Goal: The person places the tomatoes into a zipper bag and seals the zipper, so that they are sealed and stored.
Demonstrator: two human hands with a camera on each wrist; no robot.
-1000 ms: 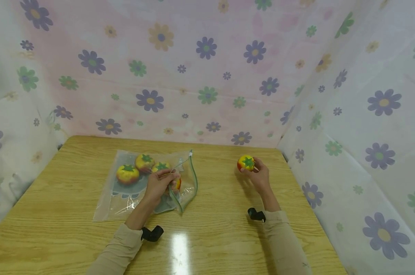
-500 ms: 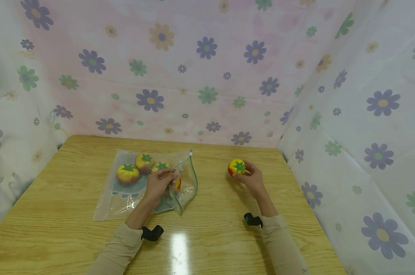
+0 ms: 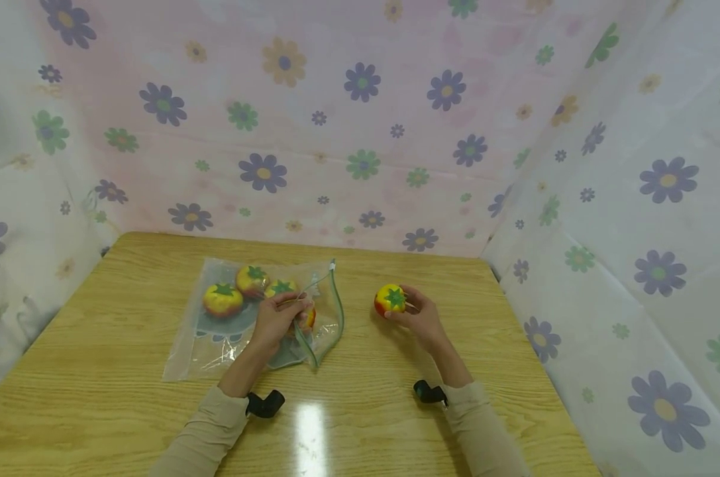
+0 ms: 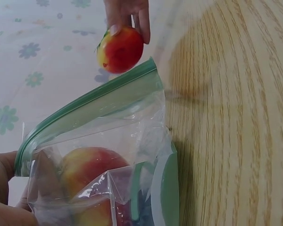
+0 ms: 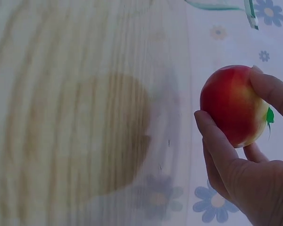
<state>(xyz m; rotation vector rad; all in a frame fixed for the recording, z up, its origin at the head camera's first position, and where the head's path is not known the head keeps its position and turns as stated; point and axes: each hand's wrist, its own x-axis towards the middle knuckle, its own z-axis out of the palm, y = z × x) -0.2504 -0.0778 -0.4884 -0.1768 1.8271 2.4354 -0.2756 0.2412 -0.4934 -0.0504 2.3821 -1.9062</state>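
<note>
My right hand [image 3: 422, 321] holds a red-and-yellow tomato [image 3: 389, 300] with a green star-shaped leaf top, raised above the table. Thumb and fingertips grip its sides in the right wrist view. A clear zip bag [image 3: 201, 361] with a green zip edge lies at the left, its mouth parted and facing right. My left hand [image 3: 273, 324] pinches one lip of that mouth. Several similar tomatoes [image 3: 222, 300] are inside the bag; the left hand partly covers one. In the left wrist view the held tomato [image 4: 121, 49] is just beyond the green zip edge [image 4: 92, 101], apart from it.
The wooden table [image 3: 360, 411] ends at a flower-patterned cloth [image 3: 360, 126] at the back and sides. A black wrist camera [image 3: 265, 404] sits at the left cuff, and another camera [image 3: 429, 392] at the right.
My right hand has moved left and slightly nearer with the tomato, closing on the bag's mouth. The left hand and the bag have stayed in place.
</note>
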